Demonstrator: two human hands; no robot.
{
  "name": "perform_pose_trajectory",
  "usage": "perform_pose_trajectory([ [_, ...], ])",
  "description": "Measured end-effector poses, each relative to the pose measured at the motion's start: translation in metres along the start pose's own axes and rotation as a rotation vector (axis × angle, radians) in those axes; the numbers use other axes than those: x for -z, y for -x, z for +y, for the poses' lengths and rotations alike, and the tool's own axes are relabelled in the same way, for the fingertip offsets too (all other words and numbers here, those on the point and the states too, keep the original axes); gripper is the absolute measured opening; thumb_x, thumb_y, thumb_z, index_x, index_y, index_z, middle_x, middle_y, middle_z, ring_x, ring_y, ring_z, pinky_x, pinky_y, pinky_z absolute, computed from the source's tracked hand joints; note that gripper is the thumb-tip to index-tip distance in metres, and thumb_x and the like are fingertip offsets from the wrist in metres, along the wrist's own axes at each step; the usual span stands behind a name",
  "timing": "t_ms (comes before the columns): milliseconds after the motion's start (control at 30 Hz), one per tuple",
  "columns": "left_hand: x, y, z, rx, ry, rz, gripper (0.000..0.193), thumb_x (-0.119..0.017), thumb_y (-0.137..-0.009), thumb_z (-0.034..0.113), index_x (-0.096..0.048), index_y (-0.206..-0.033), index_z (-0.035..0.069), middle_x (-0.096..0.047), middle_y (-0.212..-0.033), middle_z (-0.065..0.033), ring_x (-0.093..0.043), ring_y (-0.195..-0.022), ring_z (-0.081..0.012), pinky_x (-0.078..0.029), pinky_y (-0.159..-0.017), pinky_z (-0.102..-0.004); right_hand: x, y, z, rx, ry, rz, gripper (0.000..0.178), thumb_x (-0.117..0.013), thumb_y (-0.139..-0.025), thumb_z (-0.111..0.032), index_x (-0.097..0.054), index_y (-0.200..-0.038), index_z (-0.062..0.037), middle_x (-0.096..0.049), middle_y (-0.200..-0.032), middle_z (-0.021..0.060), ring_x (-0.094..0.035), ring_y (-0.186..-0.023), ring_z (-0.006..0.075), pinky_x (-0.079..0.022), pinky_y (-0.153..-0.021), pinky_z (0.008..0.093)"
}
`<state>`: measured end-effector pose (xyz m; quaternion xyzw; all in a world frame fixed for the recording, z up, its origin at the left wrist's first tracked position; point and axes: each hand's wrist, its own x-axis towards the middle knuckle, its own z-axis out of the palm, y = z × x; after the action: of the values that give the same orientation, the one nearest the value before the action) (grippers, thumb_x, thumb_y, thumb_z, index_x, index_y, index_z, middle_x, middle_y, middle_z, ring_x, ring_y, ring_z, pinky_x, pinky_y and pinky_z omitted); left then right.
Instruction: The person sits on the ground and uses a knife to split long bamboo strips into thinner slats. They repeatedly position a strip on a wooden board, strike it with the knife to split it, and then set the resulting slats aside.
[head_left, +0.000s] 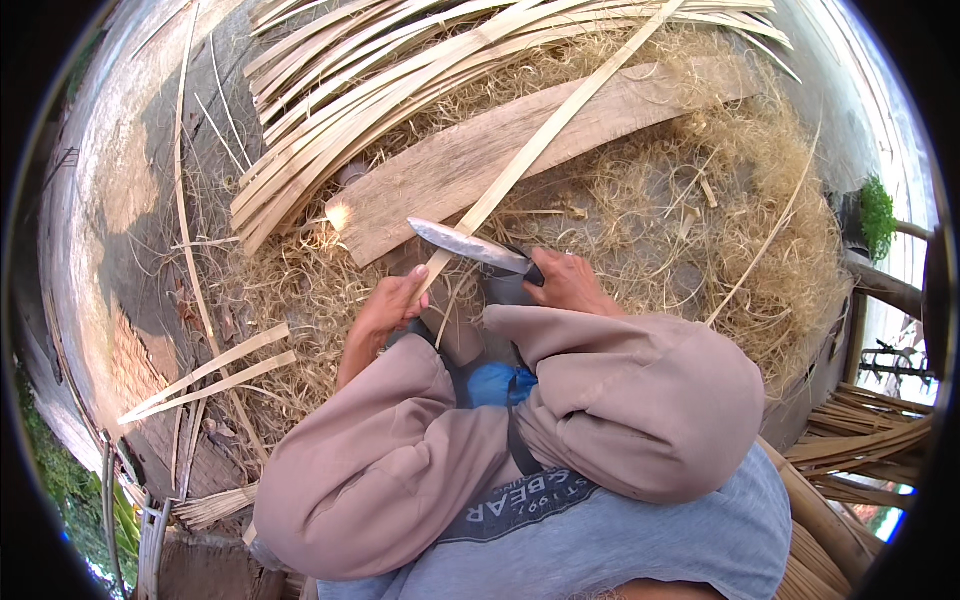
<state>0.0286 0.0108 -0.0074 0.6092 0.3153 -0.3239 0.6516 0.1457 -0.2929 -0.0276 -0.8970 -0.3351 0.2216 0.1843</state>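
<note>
pale strip (543, 144) pinched in its fingers (418, 287), left hand (386, 305) angles inward; right hand (572, 284) clasps knife (472, 247) crosswise.

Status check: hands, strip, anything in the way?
Left hand gripping pale strip. Right hand holding knife across it. Strip extends over wooden board; loose shavings around, none over knife.

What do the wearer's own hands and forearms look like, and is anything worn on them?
The left hand and right hand look bare, with no gloves visible. No sleeve shows on the visible bits of forearm; the trousers, a dusty pink, hide much. The shirt is greyish blue.
</note>
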Motion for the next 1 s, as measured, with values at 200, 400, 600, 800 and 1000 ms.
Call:
perform_pose_trajectory([
  [200,0.009,0.005,-0.005,-0.149,-0.079,0.105,0.069,-0.051,-0.104,0.061,-0.064,-0.068,0.003,-0.048,-0.053,0.0010,-0.043,-0.047,-0.0087,-0.032,-0.046,-0.0274,0.081,-0.038,0.133,-0.476,0.022,0.306,0.032,-0.067,-0.090,-0.033,-0.063,-0.078,-0.0037,-0.063,-0.062,0.0131,-0.067,-0.061,0.0276,-0.054,-0.062,0.0463],
  [400,-0.003,-0.019,-0.013,-0.273,-0.269,0.212,0.064,-0.048,-0.106,0.057,-0.069,-0.079,0.002,-0.056,-0.054,-0.0016,-0.051,-0.049,-0.0098,-0.039,-0.048,-0.0269,0.093,-0.045,0.128,-0.458,-0.003,0.286,0.034,-0.068,-0.089,-0.035,-0.066,-0.089,-0.0008,-0.070,-0.077,0.0221,-0.072,-0.073,0.0352,-0.056,-0.069,0.0474],
  [600,0.040,0.018,-0.019,-0.061,-0.200,0.009,0.054,-0.054,-0.106,0.052,-0.070,-0.086,0.005,-0.056,-0.058,0.0011,-0.048,-0.049,-0.0077,-0.037,-0.047,-0.0247,0.052,-0.055,0.097,-0.423,0.029,0.379,0.035,-0.070,-0.088,-0.033,-0.065,-0.089,0.0015,-0.070,-0.078,0.0250,-0.071,-0.073,0.0401,-0.056,-0.070,0.0488],
  [800,-0.011,-0.018,-0.006,-0.257,-0.216,0.195,0.057,-0.057,-0.104,0.050,-0.066,-0.073,0.003,-0.049,-0.055,0.0023,-0.045,-0.053,-0.0082,-0.034,-0.050,-0.0287,0.031,-0.051,0.045,-0.308,-0.261,0.287,0.033,-0.071,-0.088,-0.030,-0.063,-0.082,0.0012,-0.066,-0.066,0.0186,-0.067,-0.061,0.0341,-0.053,-0.060,0.0432],
  [1000,-0.004,-0.015,0.003,-0.198,-0.086,0.048,0.055,-0.060,-0.103,0.051,-0.065,-0.072,0.006,-0.049,-0.055,0.0041,-0.041,-0.049,-0.0053,-0.029,-0.047,-0.0249,0.047,-0.049,0.051,-0.377,-0.131,0.223,0.033,-0.074,-0.086,-0.030,-0.060,-0.084,0.0000,-0.068,-0.072,0.0217,-0.070,-0.067,0.0391,-0.055,-0.064,0.0485],
])
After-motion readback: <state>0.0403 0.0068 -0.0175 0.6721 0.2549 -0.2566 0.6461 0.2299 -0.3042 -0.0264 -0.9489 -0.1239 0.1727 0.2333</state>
